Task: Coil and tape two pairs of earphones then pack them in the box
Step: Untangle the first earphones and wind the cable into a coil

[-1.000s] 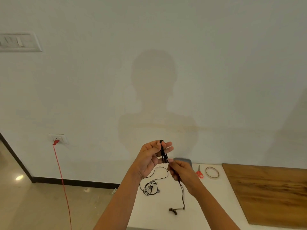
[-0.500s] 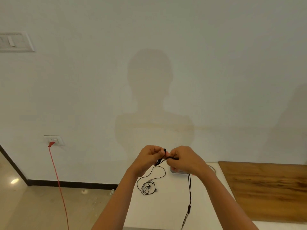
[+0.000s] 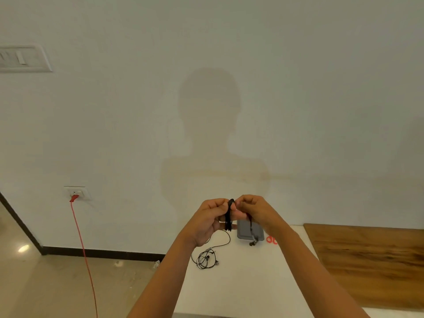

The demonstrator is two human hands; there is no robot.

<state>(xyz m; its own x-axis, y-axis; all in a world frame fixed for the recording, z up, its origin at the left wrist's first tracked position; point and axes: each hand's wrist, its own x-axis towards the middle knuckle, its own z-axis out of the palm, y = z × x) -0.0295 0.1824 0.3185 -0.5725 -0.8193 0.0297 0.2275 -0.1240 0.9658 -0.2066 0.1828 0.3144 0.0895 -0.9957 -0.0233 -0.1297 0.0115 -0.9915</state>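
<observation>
Both hands are raised above the white table (image 3: 241, 290). My left hand (image 3: 210, 220) pinches a tight coil of black earphones (image 3: 229, 215), held upright between the fingers. My right hand (image 3: 254, 210) grips the same cable beside the coil; its free end with the earbuds (image 3: 252, 242) hangs below that hand. A second pair of black earphones (image 3: 205, 260) lies loosely tangled on the table under my left forearm. A grey box (image 3: 244, 230) rests at the table's far edge, partly hidden behind my right hand.
Red scissor handles (image 3: 271, 240) peek out by my right wrist. A wooden board (image 3: 371, 260) covers the table's right side. A red cord (image 3: 83, 253) hangs from a wall socket (image 3: 76, 193) at left, over the tiled floor.
My right hand wound the cable further around the coil in my left hand. The hanging tail grew shorter and its earbuds lifted off the table. The view shifted, hiding the tape roll.
</observation>
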